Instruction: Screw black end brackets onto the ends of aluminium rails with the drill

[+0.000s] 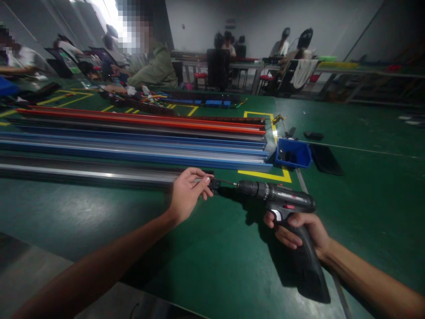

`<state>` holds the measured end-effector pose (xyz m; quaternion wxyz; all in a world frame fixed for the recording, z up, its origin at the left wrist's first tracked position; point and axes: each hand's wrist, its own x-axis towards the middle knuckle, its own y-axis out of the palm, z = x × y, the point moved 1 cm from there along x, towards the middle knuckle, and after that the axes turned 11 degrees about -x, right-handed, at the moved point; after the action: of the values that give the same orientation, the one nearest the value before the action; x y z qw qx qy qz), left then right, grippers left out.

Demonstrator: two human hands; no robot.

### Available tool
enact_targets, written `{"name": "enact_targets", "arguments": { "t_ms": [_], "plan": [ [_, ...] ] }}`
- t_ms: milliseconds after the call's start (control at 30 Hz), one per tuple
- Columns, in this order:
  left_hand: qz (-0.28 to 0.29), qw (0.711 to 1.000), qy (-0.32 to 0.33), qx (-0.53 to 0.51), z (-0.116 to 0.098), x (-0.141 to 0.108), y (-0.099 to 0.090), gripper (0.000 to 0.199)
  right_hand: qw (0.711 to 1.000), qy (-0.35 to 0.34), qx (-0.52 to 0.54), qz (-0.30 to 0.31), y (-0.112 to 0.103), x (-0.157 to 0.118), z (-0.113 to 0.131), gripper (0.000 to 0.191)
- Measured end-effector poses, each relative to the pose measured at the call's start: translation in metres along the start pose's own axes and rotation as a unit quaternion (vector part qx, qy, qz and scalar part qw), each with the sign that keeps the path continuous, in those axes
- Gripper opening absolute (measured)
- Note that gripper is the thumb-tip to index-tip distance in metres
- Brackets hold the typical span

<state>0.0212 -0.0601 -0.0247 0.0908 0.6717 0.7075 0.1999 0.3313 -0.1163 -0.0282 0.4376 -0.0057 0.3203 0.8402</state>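
My right hand [300,232] grips a black cordless drill [288,197] by its handle, with a finger by the white trigger. The long thin bit [226,181] points left toward the end of a dark metal profile [109,174] lying on the bench. My left hand [191,192] is closed around that end, thumb and fingers pinched near the bit's tip. A small black end piece [215,184] shows just past the fingertips. Whether a screw sits at the tip is hidden by the fingers.
Blue profiles [186,155] and orange profiles [166,120] lie parallel behind the dark one. A blue bin [295,153] holding small black parts stands at their right end, beside a flat black object [326,159]. Across the green bench [372,199], a person [152,66] sits near wiring [146,97].
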Motion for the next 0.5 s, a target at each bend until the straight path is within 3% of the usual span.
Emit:
{"name": "enact_targets", "arguments": {
  "t_ms": [500],
  "plan": [
    [0.031,0.999,0.014,0.04,0.003,-0.0014,-0.0008,0.03,1.0,0.005,-0.009,0.002,-0.002,-0.0009,-0.0004,0.026]
  ]
}}
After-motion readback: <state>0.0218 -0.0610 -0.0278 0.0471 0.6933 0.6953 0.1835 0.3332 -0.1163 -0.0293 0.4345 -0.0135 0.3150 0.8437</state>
